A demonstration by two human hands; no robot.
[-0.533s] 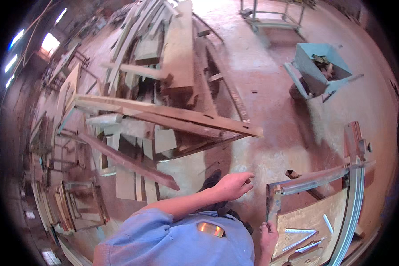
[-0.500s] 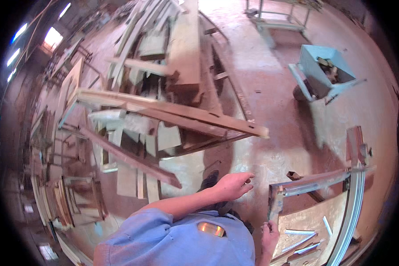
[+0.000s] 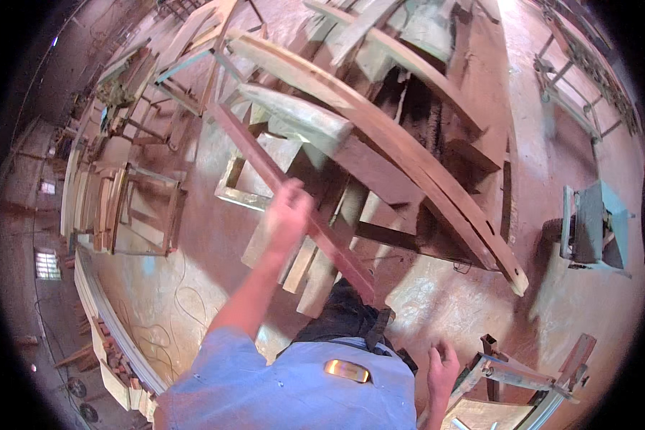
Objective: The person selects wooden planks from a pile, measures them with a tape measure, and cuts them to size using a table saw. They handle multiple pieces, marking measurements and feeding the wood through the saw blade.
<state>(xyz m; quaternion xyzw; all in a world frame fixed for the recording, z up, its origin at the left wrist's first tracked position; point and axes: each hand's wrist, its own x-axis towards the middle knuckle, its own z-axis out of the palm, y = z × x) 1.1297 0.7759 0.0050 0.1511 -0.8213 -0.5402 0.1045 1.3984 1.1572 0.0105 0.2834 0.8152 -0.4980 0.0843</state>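
Note:
My left hand [image 3: 291,209] is on the middle of a reddish-brown wooden bar [image 3: 251,147], its fingers closed around it, though slightly blurred. The bar slants from the upper left down toward my legs. Just beyond lies a long, pale wooden beam [image 3: 408,161], resting across a stack of timber. A grey-white block [image 3: 294,115] sits between bar and beam. My right hand [image 3: 443,367] hangs at my right side, fingers loosely bent and apart, holding nothing. Closest to it is a metal-edged work frame [image 3: 519,374].
A light-blue cart [image 3: 600,226] stands at the right. Boards lean upright beside a wooden frame [image 3: 172,215] on the left. Behind is a stack of planks [image 3: 480,86]. A cable [image 3: 183,294] lies on the floor at lower left, near a curved bench [image 3: 115,337].
My view has turned left. My left hand has gone from in front of my body out to the reddish-brown bar. My right hand has come away from the work frame's edge.

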